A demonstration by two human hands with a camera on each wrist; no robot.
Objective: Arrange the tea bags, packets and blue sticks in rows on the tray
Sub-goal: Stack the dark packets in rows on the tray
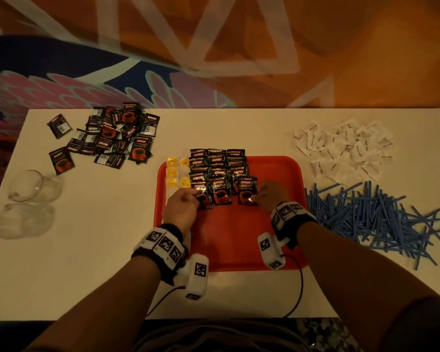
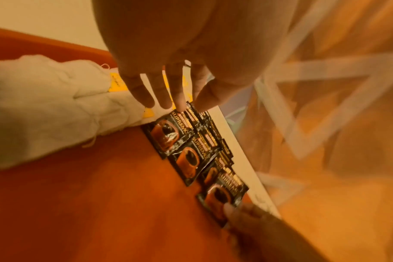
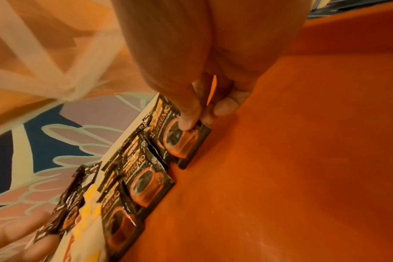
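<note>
Left wrist band (image 1: 163,246): black, white blocks with black square markers; white camera housing (image 1: 197,276), marker-printed, dark red cable. Right wrist band (image 1: 288,215): same make; white housing (image 1: 271,250), dark cable. Forearms bare.

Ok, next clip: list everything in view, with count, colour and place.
tray: one, red, table centre
tray packets: three overlapping columns, black, tray's far left
tea bags: several, white with yellow tags, tray's left edge
loose packets: a pile, black, far left
white sachets: a pile, far right
blue sticks: a heap, right of tray
glasses: two, clear, left edge
table: one, white
left hand: fingers straight, touching left column
right hand: pinching nearest right-column packet
</note>
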